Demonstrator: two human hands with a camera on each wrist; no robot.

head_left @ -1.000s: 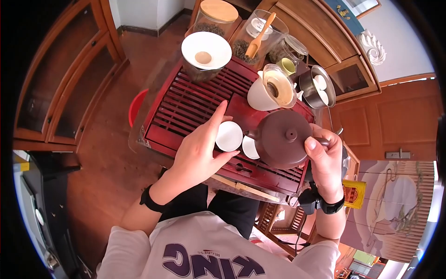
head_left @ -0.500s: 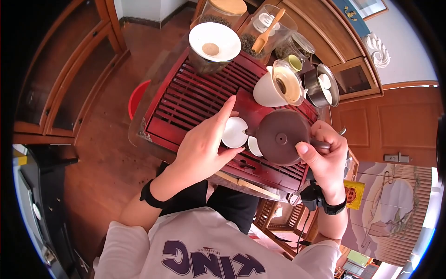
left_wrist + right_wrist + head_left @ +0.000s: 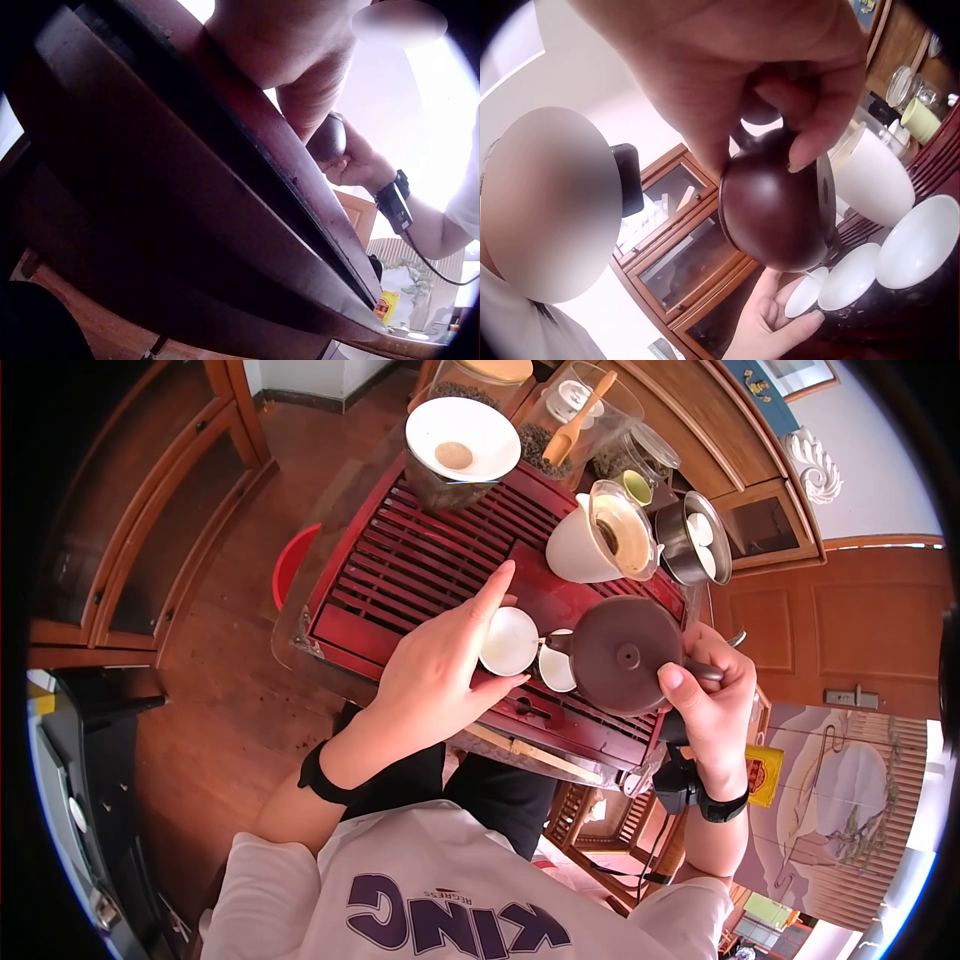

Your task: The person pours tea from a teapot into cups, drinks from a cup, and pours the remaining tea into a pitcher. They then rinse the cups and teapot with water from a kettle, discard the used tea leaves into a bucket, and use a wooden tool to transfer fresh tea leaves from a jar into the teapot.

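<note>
The right hand [image 3: 712, 705] holds the dark brown teapot [image 3: 630, 650] by its handle [image 3: 707, 672]. The grip is closed around the handle, with the thumb laid along the teapot side. The teapot is above the slatted red-brown tray [image 3: 405, 580]; its spout [image 3: 560, 644] points toward the left hand [image 3: 430, 665], with the tip at the near cup [image 3: 508, 643].

The left hand is at the near cup. The grip is wide: the index finger is extended, the thumb is set apart from it, and the near cup sits between. Contact between the left hand and the near cup cannot be determined.

Three white cups stand in a row. The middle cup [image 3: 558, 665] is just beside the near cup; the far cup [image 3: 921, 241] appears in the right wrist view.

A white pitcher [image 3: 575, 550] stands behind the teapot. Near the pitcher is a metal pot [image 3: 673, 553] containing white items. A wooden scoop [image 3: 578, 422] leans in a clear container at the rear. Both wrists carry black bands.
</note>
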